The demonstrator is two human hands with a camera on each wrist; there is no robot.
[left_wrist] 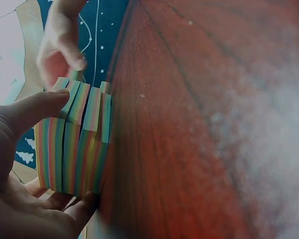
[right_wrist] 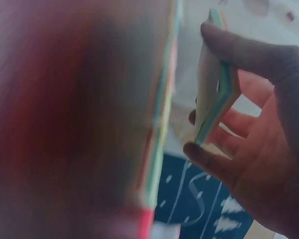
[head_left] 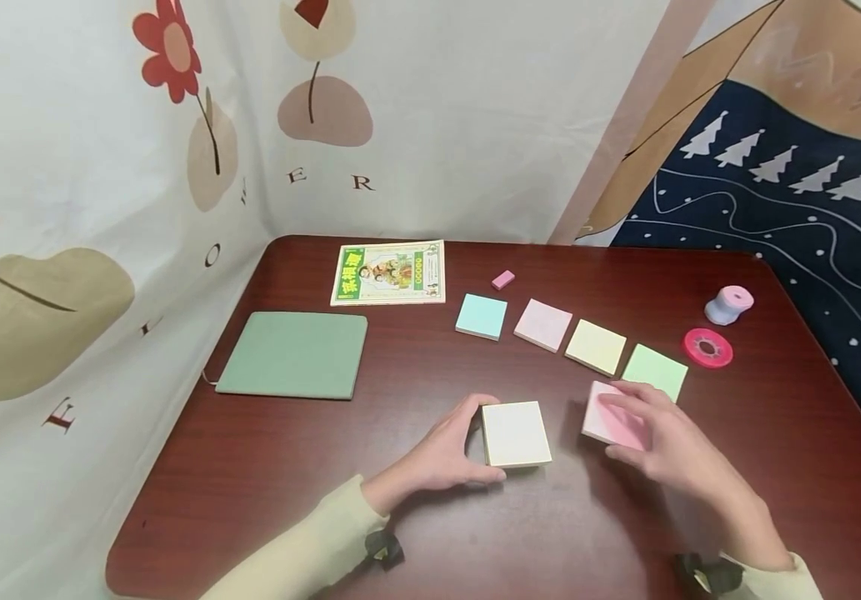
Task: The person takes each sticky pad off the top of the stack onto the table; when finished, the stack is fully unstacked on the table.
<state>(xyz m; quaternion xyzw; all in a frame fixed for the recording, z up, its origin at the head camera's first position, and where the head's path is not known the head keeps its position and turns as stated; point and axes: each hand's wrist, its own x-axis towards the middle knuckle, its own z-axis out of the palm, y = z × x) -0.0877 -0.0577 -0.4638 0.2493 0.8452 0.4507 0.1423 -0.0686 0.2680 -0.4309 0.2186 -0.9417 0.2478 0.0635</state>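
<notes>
A thick block of sticky notes (head_left: pixel 516 435) with a cream top lies on the dark red table (head_left: pixel 415 533) in the head view. My left hand (head_left: pixel 484 437) grips its left side, thumb at the far corner and fingers at the near one. In the left wrist view its rainbow-striped edges (left_wrist: pixel 89 124) show between the thumb (left_wrist: pixel 37 107) and lower fingers. Just to the right, my right hand (head_left: pixel 613 427) pinches a thinner pink-topped pad (head_left: pixel 604 417), tilted up off the table. The right wrist view shows that pad (right_wrist: pixel 217 94) edge-on between thumb and fingers.
Blue (head_left: pixel 482 316), pink (head_left: pixel 543 324), yellow (head_left: pixel 596 347) and green (head_left: pixel 655 372) pads lie in a row behind the hands. Also there: a small pink eraser (head_left: pixel 503 279), red tape roll (head_left: pixel 708 347), pink dispenser (head_left: pixel 728 304), green notebook (head_left: pixel 293 354), booklet (head_left: pixel 389 272). Curtains wall the back and left.
</notes>
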